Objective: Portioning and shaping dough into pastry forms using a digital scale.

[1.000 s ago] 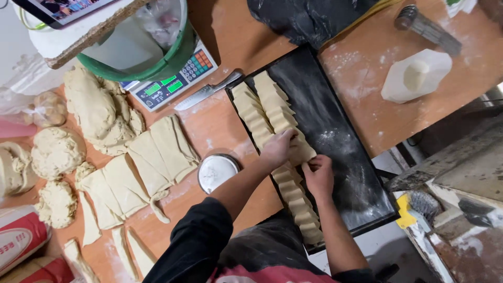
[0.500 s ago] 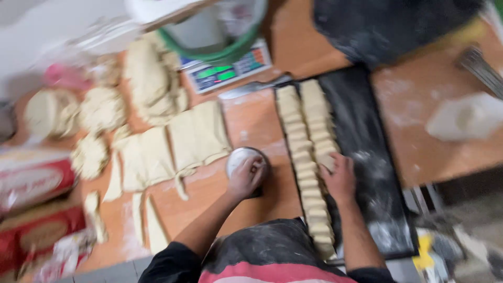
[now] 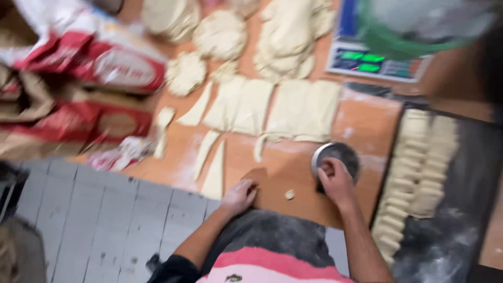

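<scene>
Dough pieces (image 3: 414, 178) already fill two rows on the dark tray (image 3: 471, 173); cut sheets (image 3: 272, 107) wait on the tabletop (image 3: 293, 194). Right hand (image 3: 335, 181) grips the round tin (image 3: 335, 157); left hand (image 3: 240, 195) rests curled, holding nothing.

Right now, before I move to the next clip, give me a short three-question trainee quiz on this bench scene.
1. True or false: the right hand rests at the small round metal bowl.
2. Which lies between the hands? A) a small dough scrap B) a knife C) an egg
3. Fill in: the rows of dough pieces sit on a ____ baking tray.

Key: 1 true; 2 A; 3 black.
The left hand rests on the wooden table edge.
</scene>
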